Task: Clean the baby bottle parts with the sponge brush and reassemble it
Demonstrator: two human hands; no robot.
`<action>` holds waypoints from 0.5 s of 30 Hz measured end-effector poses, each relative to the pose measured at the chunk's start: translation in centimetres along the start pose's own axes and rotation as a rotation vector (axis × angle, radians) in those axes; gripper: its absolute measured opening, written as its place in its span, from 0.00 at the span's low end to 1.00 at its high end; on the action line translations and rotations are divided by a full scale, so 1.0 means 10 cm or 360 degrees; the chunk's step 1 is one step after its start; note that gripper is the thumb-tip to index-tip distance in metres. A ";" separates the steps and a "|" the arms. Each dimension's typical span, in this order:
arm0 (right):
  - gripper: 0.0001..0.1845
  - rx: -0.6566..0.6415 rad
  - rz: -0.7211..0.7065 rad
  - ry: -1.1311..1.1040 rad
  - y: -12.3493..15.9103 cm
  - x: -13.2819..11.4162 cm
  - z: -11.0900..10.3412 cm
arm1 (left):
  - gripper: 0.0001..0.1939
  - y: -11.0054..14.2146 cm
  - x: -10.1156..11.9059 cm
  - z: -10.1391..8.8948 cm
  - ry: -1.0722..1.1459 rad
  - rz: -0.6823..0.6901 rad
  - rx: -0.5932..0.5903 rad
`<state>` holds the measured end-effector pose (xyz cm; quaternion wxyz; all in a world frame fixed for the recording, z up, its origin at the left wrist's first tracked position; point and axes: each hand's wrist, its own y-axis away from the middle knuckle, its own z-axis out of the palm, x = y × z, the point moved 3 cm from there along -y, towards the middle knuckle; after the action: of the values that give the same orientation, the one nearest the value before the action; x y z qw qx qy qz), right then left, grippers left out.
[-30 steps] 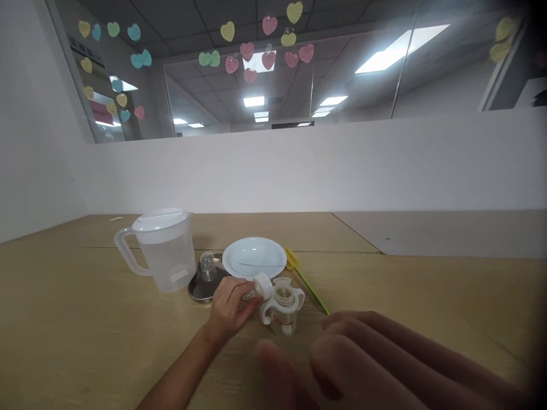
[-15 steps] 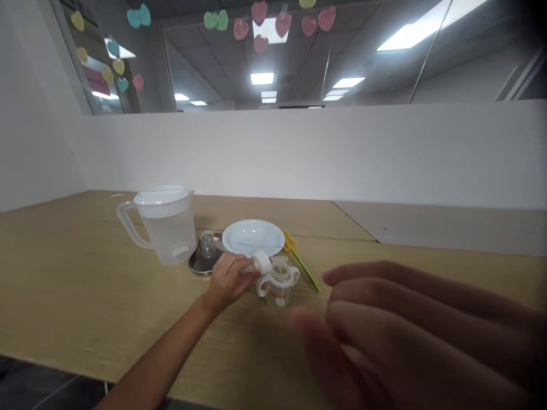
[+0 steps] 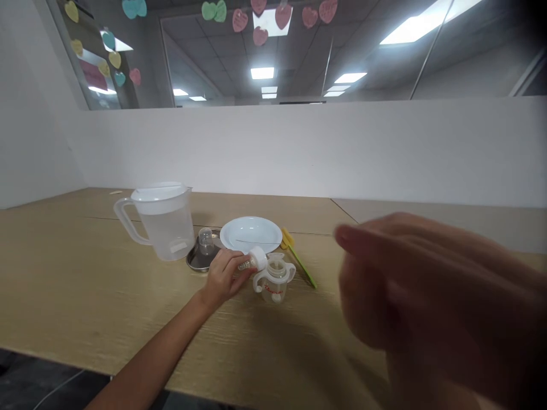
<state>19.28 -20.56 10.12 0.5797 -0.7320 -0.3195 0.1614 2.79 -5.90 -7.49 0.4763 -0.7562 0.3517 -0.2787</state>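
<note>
My left hand [image 3: 223, 274] is closed on a baby bottle nipple with a white screw collar [image 3: 257, 259], tilted so the collar faces right. The collar is close beside the mouth of a clear baby bottle [image 3: 273, 287], which stands upright with white side handles and red print. The bottle's top is uncovered. My right hand [image 3: 410, 285] is raised close to the camera at the right, dark and blurred, with its fingers bent. No object shows in it, but its inner side is hidden.
A lidded clear pitcher [image 3: 166, 228] stands at the left. Beside it a metal tray [image 3: 197, 259] bears a clear dome cap [image 3: 205, 242]. A white plate [image 3: 251, 233] lies behind the bottle. A yellow-headed brush with a green handle [image 3: 301, 265] lies to the right. The table's front edge is near me.
My right hand has risen and turned, and its fingers look more curled and blurred. My left hand keeps the nipple and collar beside the bottle. The view has shifted slightly.
</note>
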 end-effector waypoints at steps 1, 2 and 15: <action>0.11 -0.0002 -0.0084 -0.0009 -0.01 0.06 0.07 | 0.11 0.00 0.01 0.00 -0.0017 0.0078 0.0044; 0.12 0.0000 -0.0137 -0.0029 -0.01 0.13 0.15 | 0.11 0.00 0.02 -0.01 -0.0039 0.0150 0.0092; 0.14 -0.1650 0.0160 -0.0299 0.37 0.52 1.28 | 0.21 0.03 -0.02 -0.02 -0.0085 0.0248 0.0338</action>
<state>16.45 -8.07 3.77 0.1023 -0.9194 -0.3724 0.0747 2.49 -5.95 -7.69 0.5832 -0.6790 0.3650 -0.2563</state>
